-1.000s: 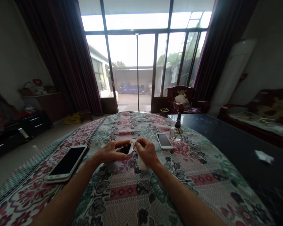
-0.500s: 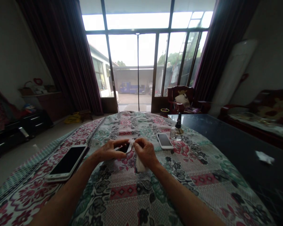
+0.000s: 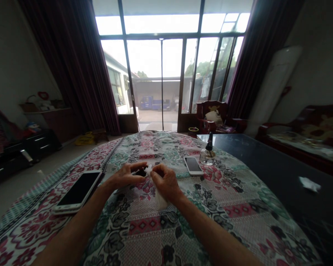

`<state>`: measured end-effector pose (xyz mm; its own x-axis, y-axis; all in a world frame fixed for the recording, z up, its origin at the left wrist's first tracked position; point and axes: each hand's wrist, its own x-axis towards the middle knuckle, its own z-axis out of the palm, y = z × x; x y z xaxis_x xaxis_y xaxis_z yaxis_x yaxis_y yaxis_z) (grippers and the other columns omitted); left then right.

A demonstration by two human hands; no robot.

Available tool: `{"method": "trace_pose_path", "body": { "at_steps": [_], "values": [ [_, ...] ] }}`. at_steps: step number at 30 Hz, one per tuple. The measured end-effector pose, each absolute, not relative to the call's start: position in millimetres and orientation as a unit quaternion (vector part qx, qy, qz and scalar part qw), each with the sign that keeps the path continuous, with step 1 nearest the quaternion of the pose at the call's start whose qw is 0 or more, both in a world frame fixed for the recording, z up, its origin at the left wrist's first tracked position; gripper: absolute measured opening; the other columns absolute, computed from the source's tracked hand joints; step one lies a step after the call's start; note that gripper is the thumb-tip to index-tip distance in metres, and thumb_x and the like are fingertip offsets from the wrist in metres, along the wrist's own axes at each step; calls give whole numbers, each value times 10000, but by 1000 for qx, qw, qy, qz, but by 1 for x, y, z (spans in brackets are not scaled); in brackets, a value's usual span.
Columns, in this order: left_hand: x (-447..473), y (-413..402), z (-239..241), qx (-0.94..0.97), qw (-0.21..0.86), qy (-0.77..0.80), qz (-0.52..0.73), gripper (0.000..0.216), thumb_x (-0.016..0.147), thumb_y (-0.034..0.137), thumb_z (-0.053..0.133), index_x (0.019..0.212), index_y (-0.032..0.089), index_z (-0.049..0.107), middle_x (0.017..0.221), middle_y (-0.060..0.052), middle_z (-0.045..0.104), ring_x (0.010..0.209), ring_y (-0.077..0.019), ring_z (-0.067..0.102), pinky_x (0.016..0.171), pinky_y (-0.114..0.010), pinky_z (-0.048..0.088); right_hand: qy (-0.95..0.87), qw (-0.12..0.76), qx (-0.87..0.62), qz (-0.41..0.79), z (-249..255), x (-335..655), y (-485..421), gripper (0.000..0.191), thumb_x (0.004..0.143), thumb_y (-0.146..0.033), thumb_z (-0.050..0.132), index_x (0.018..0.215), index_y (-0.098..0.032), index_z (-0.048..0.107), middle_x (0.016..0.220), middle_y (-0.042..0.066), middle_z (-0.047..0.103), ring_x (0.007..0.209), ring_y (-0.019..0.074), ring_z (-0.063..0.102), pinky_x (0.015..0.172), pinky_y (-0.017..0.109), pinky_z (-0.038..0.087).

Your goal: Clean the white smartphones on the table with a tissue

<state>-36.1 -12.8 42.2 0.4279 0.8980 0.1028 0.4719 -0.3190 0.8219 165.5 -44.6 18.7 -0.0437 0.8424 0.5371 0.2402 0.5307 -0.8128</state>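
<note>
My left hand grips a dark-faced smartphone by its edges, thumb on the near side and fingers on the far side. My right hand pinches a white tissue; one end touches the phone's right end, and the rest hangs below the palm. Much of the phone is hidden by the fingers and tissue. To the right lies a white smartphone, beside a clear spray bottle with a black top. Left of my left forearm is a larger white device with a black screen.
A flowered cloth covers the table. On the dark tabletop at right lies a crumpled white tissue. Beyond stand a wooden chair, glass doors and dark curtains.
My right hand and the tissue have shifted slightly left, across the phone's right end. The phone's bright edge, visible before, is now covered. My left hand keeps its hold.
</note>
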Motion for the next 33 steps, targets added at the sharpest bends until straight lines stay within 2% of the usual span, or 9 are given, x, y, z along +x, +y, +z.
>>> {"method": "trace_pose_path", "body": {
  "at_steps": [7,11,13,17,19,22,24,29,33],
  "values": [
    [-11,-23,48,801,342,433,232,640,674,348,701,1289,228,575,1203,-26,665,1100,-242,581,978,-357,418,-620,523,-534,238,14,190,-23,136,763,-268,551,755,-179,653,737,29,675,697,156,604,682,268,435],
    [-4,-21,36,812,252,480,215,662,647,379,711,1278,220,588,1113,-47,701,962,-258,625,848,-336,463,-652,410,-601,215,13,202,-19,124,743,-199,558,718,-183,678,724,41,684,707,164,604,665,268,399],
    [-2,-19,30,818,197,499,210,691,641,412,710,1283,190,585,1097,-80,702,955,-278,626,834,-340,460,-667,355,-620,212,15,204,-19,125,748,-205,569,701,-181,682,701,49,679,688,165,594,631,265,375],
    [-1,-16,23,814,104,538,193,734,670,512,671,1285,125,574,1116,-159,679,990,-318,614,847,-366,445,-697,284,-626,203,25,205,-21,326,850,-331,513,597,-181,655,588,51,625,576,145,528,552,267,307],
    [-2,-16,22,805,69,562,178,717,676,533,659,1262,128,588,1090,-169,681,980,-329,613,833,-371,442,-710,280,-629,151,32,206,-23,385,878,-341,478,570,-179,642,586,58,616,565,141,509,551,274,286],
    [-4,-16,19,791,39,588,163,666,672,499,665,1236,150,602,1069,-167,684,994,-339,604,829,-366,434,-729,306,-609,63,42,204,-29,334,883,-292,481,622,-174,654,686,71,647,630,144,524,595,274,297],
    [-6,-15,16,785,39,595,166,663,670,493,669,1238,158,600,1084,-171,680,1016,-345,596,834,-363,429,-747,321,-580,45,47,200,-33,301,882,-255,478,654,-171,655,719,66,650,659,140,525,622,268,307],
    [-18,-10,12,781,109,572,226,609,729,553,617,1199,167,628,1117,-158,680,1043,-321,600,845,-328,423,-772,355,-518,105,50,186,-42,299,863,-210,472,596,-163,598,627,25,589,617,118,484,608,250,313],
    [-39,-11,19,772,155,576,219,426,867,451,433,1092,185,679,1057,-85,710,945,-229,638,787,-260,425,-760,332,-464,310,41,170,-53,232,834,-214,464,671,-166,622,588,-1,579,531,102,485,519,225,328]
  ]
}}
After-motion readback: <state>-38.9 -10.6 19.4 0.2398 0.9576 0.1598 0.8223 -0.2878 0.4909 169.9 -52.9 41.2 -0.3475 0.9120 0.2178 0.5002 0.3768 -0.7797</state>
